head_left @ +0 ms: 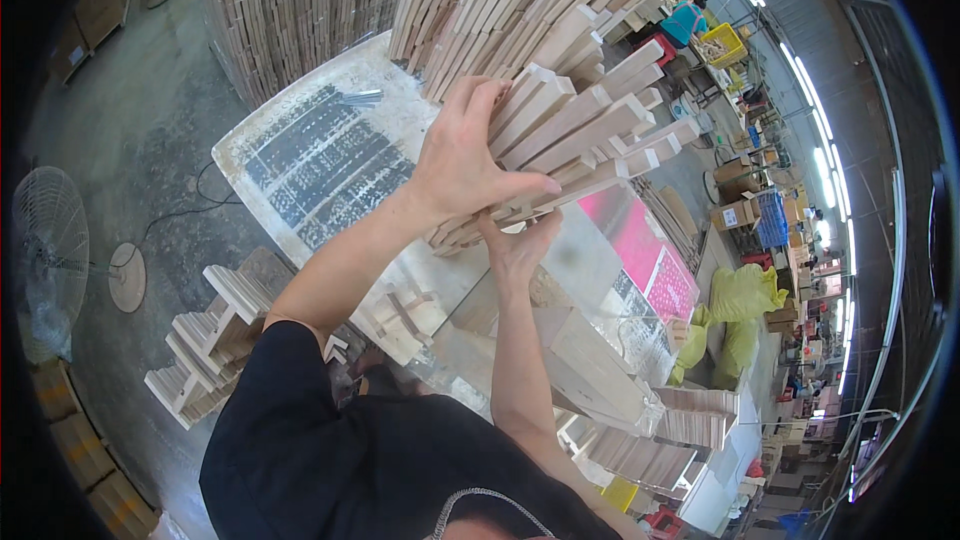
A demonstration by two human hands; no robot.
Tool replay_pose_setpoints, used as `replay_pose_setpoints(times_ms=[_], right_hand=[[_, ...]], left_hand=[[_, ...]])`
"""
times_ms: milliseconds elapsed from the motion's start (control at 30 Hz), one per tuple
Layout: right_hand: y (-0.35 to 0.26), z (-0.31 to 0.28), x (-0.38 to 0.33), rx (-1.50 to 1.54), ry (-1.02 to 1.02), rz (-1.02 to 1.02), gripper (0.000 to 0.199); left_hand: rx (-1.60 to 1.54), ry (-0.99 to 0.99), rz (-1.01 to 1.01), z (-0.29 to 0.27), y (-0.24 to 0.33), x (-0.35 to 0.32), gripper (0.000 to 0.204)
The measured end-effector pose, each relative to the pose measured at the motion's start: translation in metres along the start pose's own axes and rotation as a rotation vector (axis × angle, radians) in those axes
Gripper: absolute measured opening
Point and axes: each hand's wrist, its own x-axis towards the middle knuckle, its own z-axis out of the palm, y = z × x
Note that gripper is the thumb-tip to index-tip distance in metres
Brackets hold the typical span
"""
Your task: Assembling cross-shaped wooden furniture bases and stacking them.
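Observation:
A thick bundle of pale wooden strips (590,130) stands on the worktable, its ends uneven and fanned out. My left hand (460,155) is spread round the near left side of the bundle, with its fingers over the top edge and its thumb stretched along the front. Lower and to the right, my right hand (520,245) grips the bundle's lower side, its thumb and fingers closed around strips. Parts of the fingers are hidden behind the wood.
Tall stacks of wooden strips (310,10) rise behind the worktable (230,145). Small wooden pieces (400,320) lie at its near edge, by a long wooden block (590,360). More stacked wood (215,340) and a fan (50,250) stand left. Green sacks (740,295) sit right.

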Motion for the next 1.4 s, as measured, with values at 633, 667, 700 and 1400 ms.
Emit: replay_pose_setpoints(times_ms=[633, 667, 700, 1400], right_hand=[[-0.011, 0.009, -0.002, 0.188, 0.087, 0.026, 0.093], [-0.017, 0.004, 0.001, 0.122, 0.059, 0.053, 0.093], [-0.021, -0.001, 0.001, 0.06, 0.032, 0.083, 0.092], [-0.03, -0.117, 0.09, 0.54, -0.072, 0.005, 0.06]], left_hand=[[-0.024, -0.132, 0.059, -0.013, -0.026, 0.005, 0.095], [-0.067, -0.163, 0.042, -0.01, -0.026, 0.008, 0.094], [-0.073, -0.208, 0.056, -0.007, -0.025, 0.006, 0.094], [-0.361, -0.035, -0.025, 0.034, -0.03, -0.016, 0.118]])
